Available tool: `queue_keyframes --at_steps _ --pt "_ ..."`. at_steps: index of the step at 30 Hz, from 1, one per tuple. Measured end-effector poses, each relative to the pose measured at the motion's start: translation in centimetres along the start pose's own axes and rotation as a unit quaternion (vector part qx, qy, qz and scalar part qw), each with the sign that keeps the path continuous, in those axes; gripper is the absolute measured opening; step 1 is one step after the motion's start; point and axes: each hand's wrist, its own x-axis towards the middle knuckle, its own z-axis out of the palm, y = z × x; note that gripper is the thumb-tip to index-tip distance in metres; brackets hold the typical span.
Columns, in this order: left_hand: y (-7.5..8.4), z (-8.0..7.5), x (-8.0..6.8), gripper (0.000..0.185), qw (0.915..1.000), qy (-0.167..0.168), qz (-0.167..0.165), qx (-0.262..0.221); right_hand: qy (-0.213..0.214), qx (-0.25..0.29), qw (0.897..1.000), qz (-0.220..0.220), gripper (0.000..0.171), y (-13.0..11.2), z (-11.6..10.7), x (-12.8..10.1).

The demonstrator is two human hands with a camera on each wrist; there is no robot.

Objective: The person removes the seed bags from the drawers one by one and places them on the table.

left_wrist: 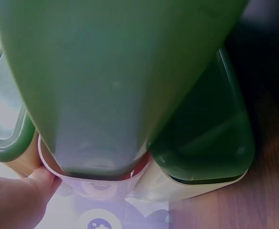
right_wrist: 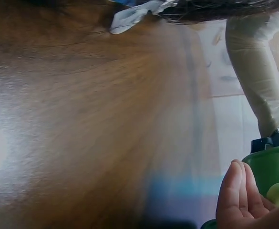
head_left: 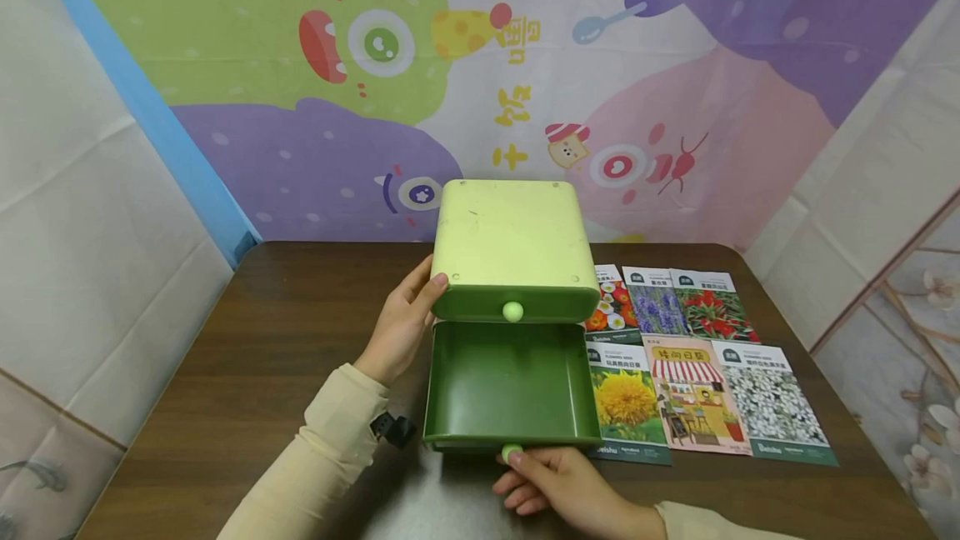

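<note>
A small stacked drawer cabinet [head_left: 513, 232] with a pale yellow-green top stands on the table. Its upper green drawer front has a round light-green knob [head_left: 513, 312] and is closed. Below it, a deep green drawer [head_left: 510, 377] is pulled far out, its visible inside bare. My left hand [head_left: 401, 315] rests along the cabinet's left side, thumb at the front edge. In the left wrist view, that thumb touches the pink casing [left_wrist: 89, 185] around the pulled-out drawer. My right hand [head_left: 570, 486] pinches the drawer knob [head_left: 512, 452] between thumb and index finger, other fingers loosely bent below.
Several flower seed packets [head_left: 693, 398] lie in two rows right of the cabinet, close to the open drawer. Another green drawer front [left_wrist: 211, 129] in a cream casing shows in the left wrist view. A cartoon cloth [head_left: 337, 165] hangs behind the brown table [head_left: 247, 373].
</note>
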Motion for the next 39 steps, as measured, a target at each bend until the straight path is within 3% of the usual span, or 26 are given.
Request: queue_keyframes --at_steps 14,39 --pt "0.1 0.0 0.0 0.064 0.9999 0.005 -0.010 0.004 0.071 -0.018 0.997 -0.006 0.050 -2.4 -0.3 1.6" --pt "0.2 -0.2 0.1 0.063 0.9999 0.002 -0.014 0.005 0.129 -0.033 0.991 -0.033 0.055 -3.8 -2.4 6.6"
